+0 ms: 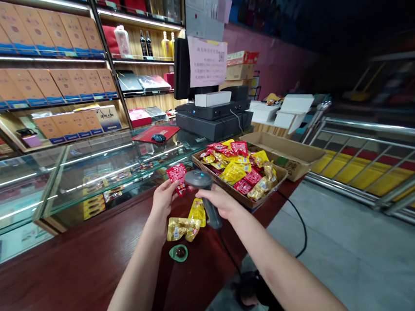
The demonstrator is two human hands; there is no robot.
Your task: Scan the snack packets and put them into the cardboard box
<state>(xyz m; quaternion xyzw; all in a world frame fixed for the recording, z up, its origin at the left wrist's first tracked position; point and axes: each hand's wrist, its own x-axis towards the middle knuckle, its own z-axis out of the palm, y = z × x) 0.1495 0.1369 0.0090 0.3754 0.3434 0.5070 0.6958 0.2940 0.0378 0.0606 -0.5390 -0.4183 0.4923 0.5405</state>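
My left hand (163,201) pinches a red snack packet (177,175), held upright above the dark red counter. In my right hand (217,199) is a grey barcode scanner (212,213), gripped by its handle, with its head turned toward the red packet. Below them on the counter lie a yellow packet (197,212) and a gold packet (180,229). Nearer to me sits a small green drop-shaped item (179,253) with a dark round centre. Just right of the scanner, an open cardboard box (284,173) holds many red, yellow and gold packets.
A glass display case (93,154) runs along the counter's far side. Behind the box stand a monitor (181,70) and a black cash drawer (212,124). A mouse (158,137) rests on a red mat. The scanner's cable (228,253) hangs down; metal railings (379,146) stand at right.
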